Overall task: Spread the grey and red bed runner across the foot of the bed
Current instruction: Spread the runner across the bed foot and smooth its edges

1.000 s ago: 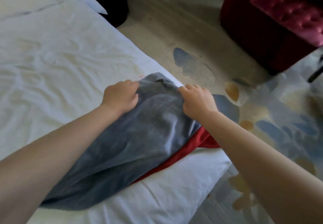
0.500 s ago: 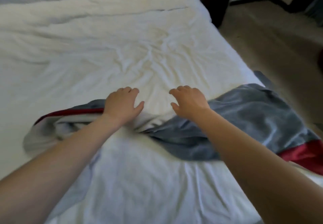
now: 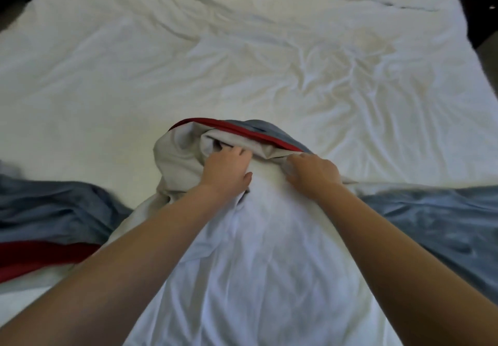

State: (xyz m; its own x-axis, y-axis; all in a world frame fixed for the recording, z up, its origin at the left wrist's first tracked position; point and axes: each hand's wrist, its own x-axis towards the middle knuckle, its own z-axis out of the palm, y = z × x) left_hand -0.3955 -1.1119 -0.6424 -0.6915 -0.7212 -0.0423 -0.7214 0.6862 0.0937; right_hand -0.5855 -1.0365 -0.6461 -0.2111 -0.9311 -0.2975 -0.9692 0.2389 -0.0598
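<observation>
A long fabric bed runner (image 3: 442, 219), grey with a red band and a pale underside, lies across the near part of a wide bed covered in a wrinkled white sheet (image 3: 188, 57). At the middle it is bunched and flipped over. The left hand (image 3: 226, 170) and right hand (image 3: 312, 170) both rest on this bunched fold, fingers curled into the cloth.

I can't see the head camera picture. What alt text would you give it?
Two bare hands, left hand and right hand, work at a bunched fold of a grey and red bed runner in the middle of a wrinkled white bed. The runner's grey ends trail off to both sides.
</observation>
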